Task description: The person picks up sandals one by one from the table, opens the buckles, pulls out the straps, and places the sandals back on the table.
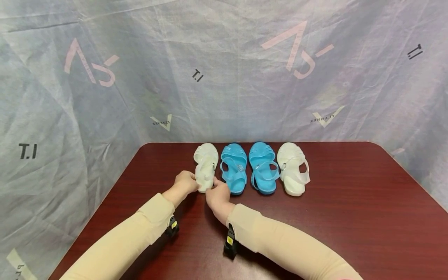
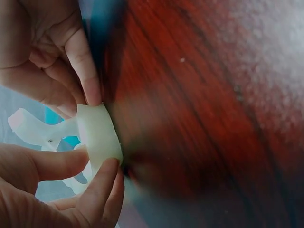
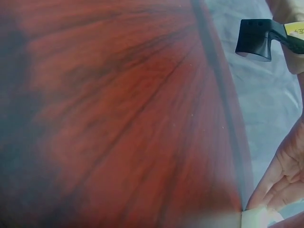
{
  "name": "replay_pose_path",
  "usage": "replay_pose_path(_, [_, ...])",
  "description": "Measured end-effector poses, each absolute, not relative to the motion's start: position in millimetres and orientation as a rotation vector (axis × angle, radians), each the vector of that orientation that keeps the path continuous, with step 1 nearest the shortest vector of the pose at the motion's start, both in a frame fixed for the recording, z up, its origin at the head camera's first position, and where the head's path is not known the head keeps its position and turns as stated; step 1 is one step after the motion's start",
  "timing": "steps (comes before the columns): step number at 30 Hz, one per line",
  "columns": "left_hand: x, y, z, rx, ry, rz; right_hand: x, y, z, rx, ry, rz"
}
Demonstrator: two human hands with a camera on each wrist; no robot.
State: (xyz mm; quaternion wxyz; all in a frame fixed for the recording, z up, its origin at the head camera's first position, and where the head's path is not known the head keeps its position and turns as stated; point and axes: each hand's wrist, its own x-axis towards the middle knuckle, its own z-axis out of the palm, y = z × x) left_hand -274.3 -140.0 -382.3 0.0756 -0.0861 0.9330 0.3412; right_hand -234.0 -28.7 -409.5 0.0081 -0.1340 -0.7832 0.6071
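Observation:
At the left end of a row lies a white sandal (image 1: 206,167), its toe pointing to the back. My left hand (image 1: 185,182) pinches the left side of its heel between thumb and fingers, as the left wrist view shows on the pale heel (image 2: 99,135). On the heel's opposite edge, my right hand (image 1: 218,196) holds with its fingertips; its thumb is hidden in the left wrist view. Just right of this hand is a blue sandal (image 1: 235,153). In the right wrist view only a corner of the white heel (image 3: 254,218) appears, beside the left hand (image 3: 285,173).
A second blue sandal (image 1: 260,151) and another white sandal (image 1: 289,153) continue the row to the right. All stand near the back edge of the dark red wooden table (image 1: 350,202). Behind it hangs a grey printed cloth (image 1: 224,105). Black wrist cameras (image 1: 230,245) hang under both sleeves.

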Motion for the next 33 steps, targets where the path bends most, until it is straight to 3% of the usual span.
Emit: replay_pose_path(33, [-277.9, -143.6, -379.8, -0.22, 2.682, 1.252, -239.1, -22.0, -397.1, -0.193, -2.568, 1.898])
